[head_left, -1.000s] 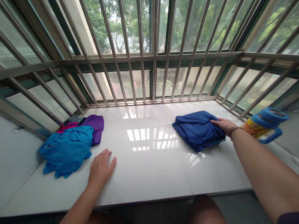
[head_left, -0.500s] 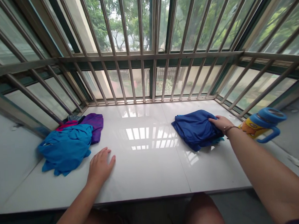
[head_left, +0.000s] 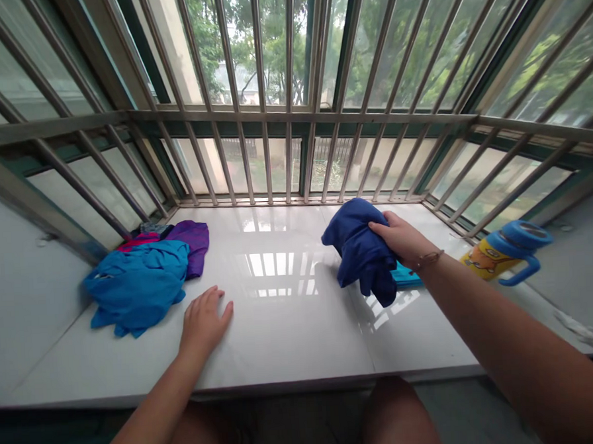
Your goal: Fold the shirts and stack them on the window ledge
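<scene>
My right hand [head_left: 401,240] grips a dark blue folded garment [head_left: 360,248] by its right side. The garment hangs above the white sill, its lower folds drooping. Partly behind it and my wrist lies a turquoise folded cloth [head_left: 406,278] on the sill. My left hand [head_left: 205,319] rests on the sill with its fingers apart and nothing in them. Just left of that hand is a crumpled bright blue garment [head_left: 138,286]. It lies against a purple cloth [head_left: 194,247] and a red-pink cloth [head_left: 141,241].
A yellow and blue bottle with a handle [head_left: 507,251] stands at the right end of the white sill [head_left: 283,342]. Metal window bars [head_left: 291,116] enclose the back and both sides. My knees are below the sill's front edge.
My right hand has lifted the dark blue garment off the turquoise cloth and moved it left. The cloth beneath now shows. My left hand stays nearly in place.
</scene>
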The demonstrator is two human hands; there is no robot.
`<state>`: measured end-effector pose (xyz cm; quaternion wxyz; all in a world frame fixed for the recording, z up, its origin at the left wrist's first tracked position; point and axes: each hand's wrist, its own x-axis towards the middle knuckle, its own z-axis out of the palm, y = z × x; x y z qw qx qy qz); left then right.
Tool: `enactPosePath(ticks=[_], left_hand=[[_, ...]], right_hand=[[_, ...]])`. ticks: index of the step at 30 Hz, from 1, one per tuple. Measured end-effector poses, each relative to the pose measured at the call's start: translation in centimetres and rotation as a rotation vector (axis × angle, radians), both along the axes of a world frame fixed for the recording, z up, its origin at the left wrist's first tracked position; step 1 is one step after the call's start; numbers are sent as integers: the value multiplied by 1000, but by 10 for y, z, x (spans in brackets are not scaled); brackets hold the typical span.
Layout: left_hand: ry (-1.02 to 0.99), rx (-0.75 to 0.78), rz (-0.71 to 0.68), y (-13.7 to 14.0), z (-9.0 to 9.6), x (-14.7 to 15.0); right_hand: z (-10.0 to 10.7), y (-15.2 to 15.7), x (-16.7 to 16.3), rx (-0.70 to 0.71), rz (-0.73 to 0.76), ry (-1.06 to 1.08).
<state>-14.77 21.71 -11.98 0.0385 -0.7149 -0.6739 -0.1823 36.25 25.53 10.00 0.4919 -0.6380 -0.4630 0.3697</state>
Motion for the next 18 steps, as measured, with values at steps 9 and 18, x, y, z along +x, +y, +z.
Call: enactPosePath(ticks=[9, 18], left_hand=[[-49, 18, -16, -4, 7, 4], [-90, 27, -18, -4, 7, 5]], right_hand=[[2, -40, -100, -14, 169, 502], [-141, -110, -46, -329, -212, -59]])
